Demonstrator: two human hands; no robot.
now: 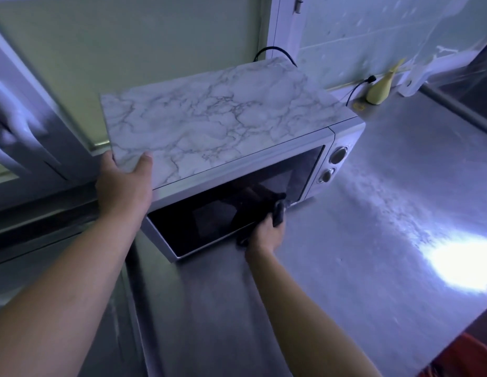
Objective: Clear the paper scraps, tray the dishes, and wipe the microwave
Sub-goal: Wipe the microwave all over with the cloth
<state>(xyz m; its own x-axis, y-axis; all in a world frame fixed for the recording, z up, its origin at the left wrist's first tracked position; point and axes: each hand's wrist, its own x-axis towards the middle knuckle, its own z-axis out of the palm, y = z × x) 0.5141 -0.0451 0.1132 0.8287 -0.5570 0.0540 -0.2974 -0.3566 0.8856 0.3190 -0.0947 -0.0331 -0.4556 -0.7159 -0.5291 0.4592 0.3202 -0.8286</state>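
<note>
Microwave (pixel 264 170) sits on the steel tabletop (pixel 373 213), near its back-left corner, door shut, two knobs (pixel 338 155) on the right panel. A marble-pattern board (pixel 215 115) lies on its top. Left hand (pixel 125 186): grip closed on the board's near-left corner, thumb on top, fingers beneath. Right hand (pixel 265 235): grip closed on a dark cloth (pixel 275 210), pressed against the lower right part of the dark door glass. A yellow object (pixel 379 88) stands by the back edge, beside a black cable (pixel 358 88).
</note>
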